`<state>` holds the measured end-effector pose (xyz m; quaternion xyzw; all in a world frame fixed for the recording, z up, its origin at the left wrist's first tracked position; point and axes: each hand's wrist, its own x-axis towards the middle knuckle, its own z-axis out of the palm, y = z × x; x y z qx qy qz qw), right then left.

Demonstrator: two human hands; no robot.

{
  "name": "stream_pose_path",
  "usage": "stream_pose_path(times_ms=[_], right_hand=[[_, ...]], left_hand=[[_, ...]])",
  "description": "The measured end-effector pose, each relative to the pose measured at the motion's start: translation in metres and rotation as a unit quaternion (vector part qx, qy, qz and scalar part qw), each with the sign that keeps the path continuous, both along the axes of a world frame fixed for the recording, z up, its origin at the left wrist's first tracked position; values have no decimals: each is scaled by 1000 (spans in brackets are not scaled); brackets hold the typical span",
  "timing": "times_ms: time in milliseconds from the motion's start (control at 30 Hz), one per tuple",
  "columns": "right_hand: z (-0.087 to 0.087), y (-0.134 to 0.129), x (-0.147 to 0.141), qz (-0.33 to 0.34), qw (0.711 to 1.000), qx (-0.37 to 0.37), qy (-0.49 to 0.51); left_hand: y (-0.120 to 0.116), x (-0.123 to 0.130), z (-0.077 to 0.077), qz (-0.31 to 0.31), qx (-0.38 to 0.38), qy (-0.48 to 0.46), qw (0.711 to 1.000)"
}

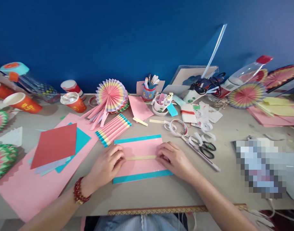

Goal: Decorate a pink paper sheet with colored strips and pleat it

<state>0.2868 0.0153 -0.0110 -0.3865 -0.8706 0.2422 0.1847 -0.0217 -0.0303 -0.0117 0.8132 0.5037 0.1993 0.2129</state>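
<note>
A pink sheet (142, 167) with blue bands along its far and near edges lies flat in front of me. Across its middle runs a narrow pale yellow strip (140, 158). At the strip's left end, my left hand (110, 163) has its fingers bent and pressed together on it; a red bead bracelet circles that wrist. My right hand (173, 158) pinches the right end of the strip against the sheet. Just beyond the sheet's left part lies a pleated pink, yellow and blue paper (113, 130).
Scissors (206, 149), a long pen-like tool (204, 157) and a tape roll (179, 128) lie at the right. Stacked coloured papers (54, 146) are at the left. Cups, paper fans (110, 94) and a bottle (243, 75) line the blue wall.
</note>
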Motion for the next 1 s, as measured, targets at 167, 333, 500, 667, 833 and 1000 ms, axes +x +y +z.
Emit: stream_pose_path(times_ms=[167,333,500,667,833,1000], right_hand=[[3,-2,-4,-19,999,-3,-28],[6,-3,-7,-32,998,9,-43],[6,-2,-9,-43,998,25,-33],[6,0,-10,-40,999,21,-25],[6,1,-10,-41,999,14,-20],[4,4,-8,-35,999,1,-28]], left_hand=[[-3,4,1,15,2,3,1000],[-3,7,0,28,15,21,999],[-4,11,2,53,22,24,998],[-5,14,6,68,26,31,997],[-4,13,8,75,27,42,996],[-4,10,5,82,8,50,995]])
